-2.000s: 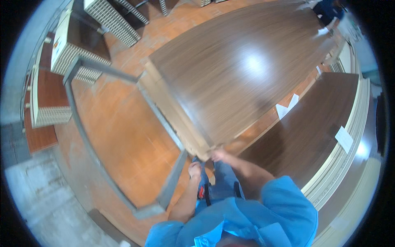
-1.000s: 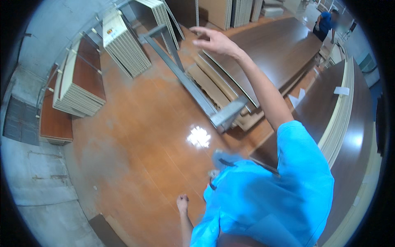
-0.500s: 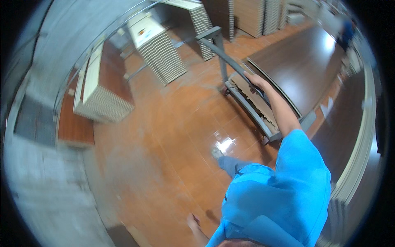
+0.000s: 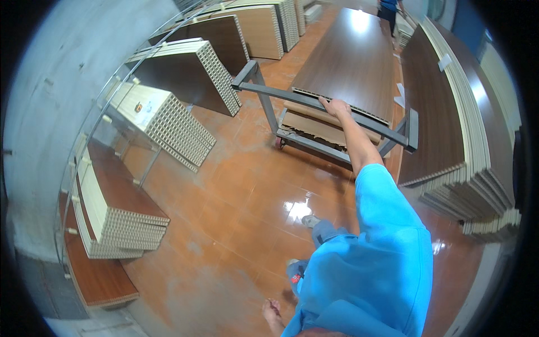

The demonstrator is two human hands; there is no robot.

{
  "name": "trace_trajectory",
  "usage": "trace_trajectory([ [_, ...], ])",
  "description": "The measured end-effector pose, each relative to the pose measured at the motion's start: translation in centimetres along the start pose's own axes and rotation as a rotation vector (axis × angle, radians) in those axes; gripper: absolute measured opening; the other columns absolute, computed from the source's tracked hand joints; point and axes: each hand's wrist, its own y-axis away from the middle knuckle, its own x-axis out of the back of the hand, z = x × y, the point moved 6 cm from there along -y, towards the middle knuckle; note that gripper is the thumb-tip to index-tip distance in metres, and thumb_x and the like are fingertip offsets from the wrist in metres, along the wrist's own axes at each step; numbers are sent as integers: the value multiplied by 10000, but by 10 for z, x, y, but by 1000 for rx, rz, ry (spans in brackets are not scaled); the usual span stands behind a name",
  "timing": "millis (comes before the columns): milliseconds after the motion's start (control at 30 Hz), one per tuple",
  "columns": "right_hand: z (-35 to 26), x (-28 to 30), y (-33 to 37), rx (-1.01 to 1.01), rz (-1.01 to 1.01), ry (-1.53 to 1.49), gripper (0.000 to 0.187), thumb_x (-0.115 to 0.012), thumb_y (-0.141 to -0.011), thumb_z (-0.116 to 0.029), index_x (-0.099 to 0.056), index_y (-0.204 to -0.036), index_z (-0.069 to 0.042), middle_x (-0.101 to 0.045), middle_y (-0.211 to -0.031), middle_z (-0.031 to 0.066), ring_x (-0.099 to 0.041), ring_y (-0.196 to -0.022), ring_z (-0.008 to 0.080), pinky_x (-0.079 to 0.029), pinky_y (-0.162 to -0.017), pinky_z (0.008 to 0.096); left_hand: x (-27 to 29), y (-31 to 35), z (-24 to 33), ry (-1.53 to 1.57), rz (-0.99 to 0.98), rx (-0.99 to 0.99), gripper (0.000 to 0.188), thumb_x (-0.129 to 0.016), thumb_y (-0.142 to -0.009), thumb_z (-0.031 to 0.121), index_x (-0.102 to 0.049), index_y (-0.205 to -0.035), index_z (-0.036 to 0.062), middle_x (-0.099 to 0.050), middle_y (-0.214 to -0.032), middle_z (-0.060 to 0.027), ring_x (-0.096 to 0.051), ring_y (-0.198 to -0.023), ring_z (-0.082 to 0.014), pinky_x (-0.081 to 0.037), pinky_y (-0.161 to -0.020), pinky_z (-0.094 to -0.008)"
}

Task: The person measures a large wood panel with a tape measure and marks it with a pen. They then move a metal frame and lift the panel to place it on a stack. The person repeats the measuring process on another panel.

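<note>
My right hand (image 4: 337, 106) is closed around the grey metal push bar (image 4: 370, 123) of a cart. On that cart lies a long, glossy brown wood-look panel (image 4: 342, 50), stretching away from me. Torn brown cardboard (image 4: 311, 124) shows low on the cart, by its near frame. Down by my side hangs my left hand (image 4: 272, 310), away from the cart, its fingers curled in with nothing seen in them.
Stacks of hollow-core panels lean on the left, among them a pale-edged stack (image 4: 179, 132) and a reddish-brown one (image 4: 126, 196) by a metal rail. Tall brown panels (image 4: 432, 112) stand right of the cart. Another person (image 4: 388, 11) is at the far end. The tiled floor (image 4: 224, 208) is orange.
The view has swung to the right, and the cart now points almost straight ahead. My right hand keeps its hold on the bar. Both my feet now show.
</note>
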Motion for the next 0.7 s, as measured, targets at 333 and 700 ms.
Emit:
trace_trajectory([
  [333,-8,-19,52,-135,32,13,928,-260,-952,-798,-746,-1164,-36,-711,-1223,183,-649,-1199,352,-498,-1013,433,-25,-114,281,-257,84,-210,349,-545,-1016,387,-601,-1106,54,-611,-1015,-66,-562,-896,-188,-471,-794,-335],
  [700,-40,-61,185,-160,124,-48,886,-340,-914,-810,-785,-1023,-51,-734,-1113,206,-682,-1098,378,-520,-975,469,-414,-128,464,-709,-870,-680,228,-581,-1035,310,-578,-950,99,-555,-788,0,-526,-716,-124,-442,-680,-275],
])
